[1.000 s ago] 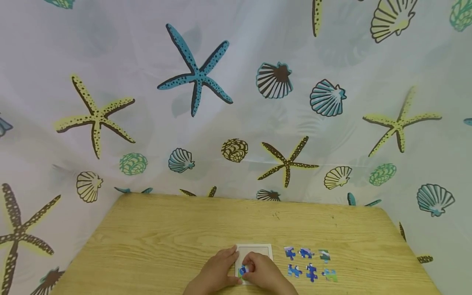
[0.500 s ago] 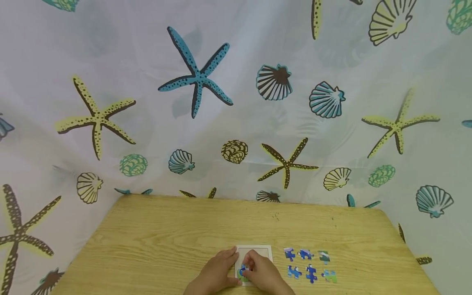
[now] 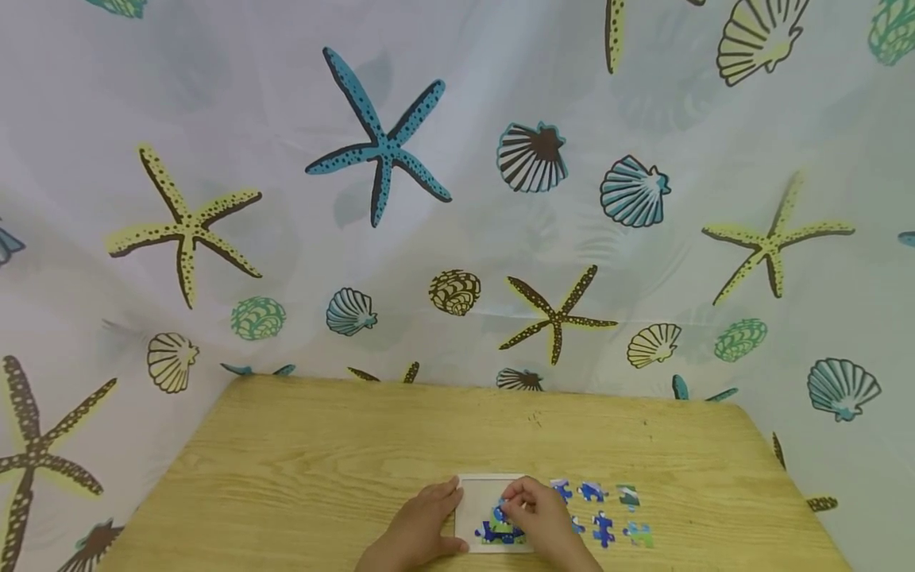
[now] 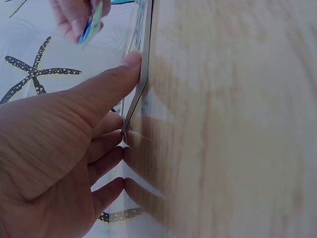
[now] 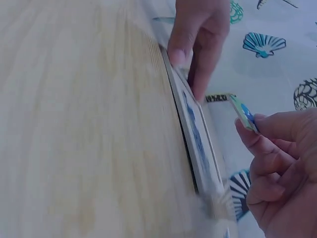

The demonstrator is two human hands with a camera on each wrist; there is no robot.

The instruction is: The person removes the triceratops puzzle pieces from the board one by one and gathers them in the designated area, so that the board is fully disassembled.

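Observation:
My right hand (image 3: 545, 516) pinches a small blue-and-green jigsaw piece (image 5: 246, 117) between thumb and index finger. It is raised over the right part of a white-rimmed puzzle tray (image 3: 472, 500), tilted on edge in the right wrist view. Below it, a few joined dark blue and green pieces (image 3: 492, 537) lie along the tray's near side, partly hidden by the hand. My left hand (image 3: 422, 524) rests along the tray's left side, thumb against the near edge by the corner. In the left wrist view its other fingertips (image 4: 116, 186) touch the tabletop.
Right of the tray, several loose jigsaw pieces (image 3: 603, 529) lie in two rows on the wooden table (image 3: 322, 445); the right hand partly covers the leftmost ones. A white curtain (image 3: 457, 238) printed with starfish and shells surrounds the table's back and sides.
My right hand has moved rightward from the tray's near left corner, with a piece between its fingers. The joined pieces now show along the tray's near side, farther right. The left hand stays put.

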